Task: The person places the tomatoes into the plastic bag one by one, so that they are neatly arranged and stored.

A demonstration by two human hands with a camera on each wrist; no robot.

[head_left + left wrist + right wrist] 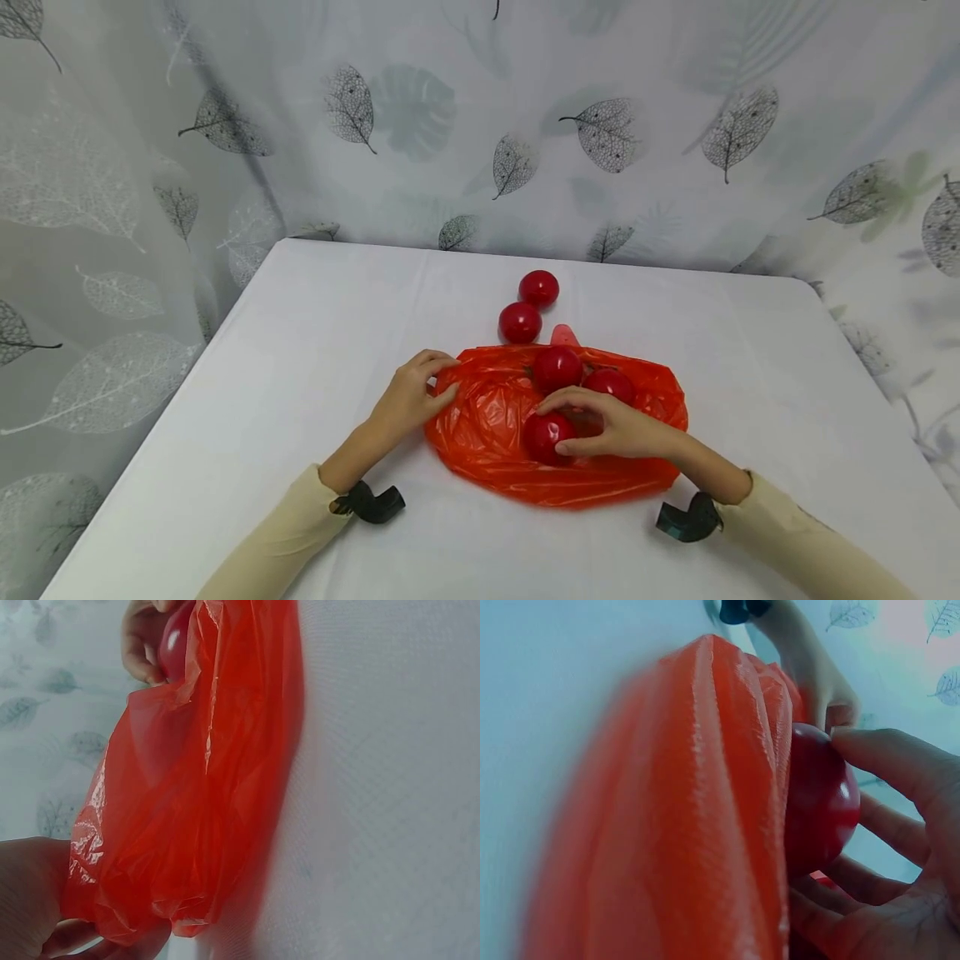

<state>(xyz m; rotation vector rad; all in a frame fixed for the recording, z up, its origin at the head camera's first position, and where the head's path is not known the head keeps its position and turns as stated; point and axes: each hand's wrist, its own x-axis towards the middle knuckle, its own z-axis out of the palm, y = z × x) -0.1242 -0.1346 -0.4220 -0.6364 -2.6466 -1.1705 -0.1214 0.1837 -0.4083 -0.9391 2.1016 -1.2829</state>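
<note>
A thin orange-red plastic bag (487, 417) lies spread and crumpled on the table. My left hand (416, 392) grips its left edge, with some fingers tucked behind the plastic in the left wrist view. Over the bag, my right hand (615, 425) holds a glossy red tomato (546, 437), thumb on one side and fingers curled round the other. The right wrist view shows this tomato (821, 799) behind the raised folds of the bag (690, 810). Two more tomatoes, one at the back (557, 368) and one partly behind my right hand (609, 383), sit at the bag's opening.
Beyond the bag, two further tomatoes (519, 322) rest close together on the white tabletop (360, 317). A pinkish-red flap (564, 335) sticks up at the bag's far edge. Leaf-printed curtains (465, 125) hang behind the table and along its sides.
</note>
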